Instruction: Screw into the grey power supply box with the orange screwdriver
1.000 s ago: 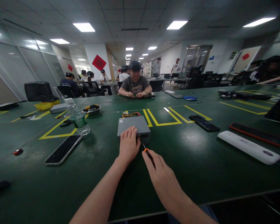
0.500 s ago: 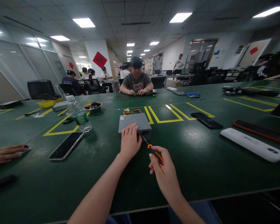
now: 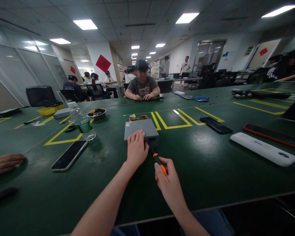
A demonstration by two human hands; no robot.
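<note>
A flat grey metal box (image 3: 140,128) with coloured wires at its far end lies on the green table (image 3: 206,164) in front of me. My left hand (image 3: 137,149) rests on the box's near edge, fingers curled over it. My right hand (image 3: 167,183) is closed round an orange-and-black screwdriver (image 3: 159,162), whose thin shaft points at the box's near face.
A phone (image 3: 69,155) and a water bottle (image 3: 82,121) lie to the left, a metal bowl (image 3: 96,113) behind them. Right: a dark phone (image 3: 215,125), a white bar (image 3: 263,149), an orange-edged phone (image 3: 275,135). Another person's hand (image 3: 5,163) rests at the far left. A person sits opposite.
My right hand shifted its hold on the screwdriver, so the orange handle now shows above my fingers. Another person's hand came in at the far left. My left hand stayed on the box.
</note>
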